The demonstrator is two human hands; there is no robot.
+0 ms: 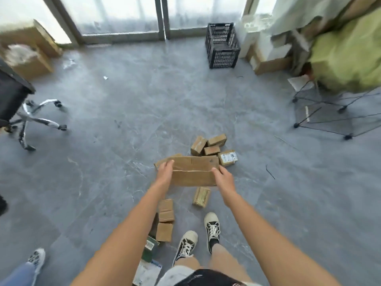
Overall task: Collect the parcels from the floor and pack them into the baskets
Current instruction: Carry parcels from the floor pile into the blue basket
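Note:
I hold a long brown cardboard parcel (pixel 193 171) above the floor, with my left hand (pixel 165 171) on its left end and my right hand (pixel 223 175) on its right end. Behind it lie several small brown parcels (pixel 208 144), one with a white label (pixel 227 157). Nearer to me on the floor are a taped parcel (pixel 202 196), two plain boxes (pixel 166 210) (pixel 164 232) and flat packets (pixel 147 272). A black plastic basket (pixel 222 46) stands far off by the window, apart from everything I hold.
An office chair (pixel 22 112) stands at the left. A black wire rack (pixel 329 112) with green cloth (pixel 348 54) above it is at the right. Cardboard boxes (pixel 28 54) sit at the back left, more at the back right (pixel 270 62). Another person's shoe (pixel 36 260) shows at the lower left.

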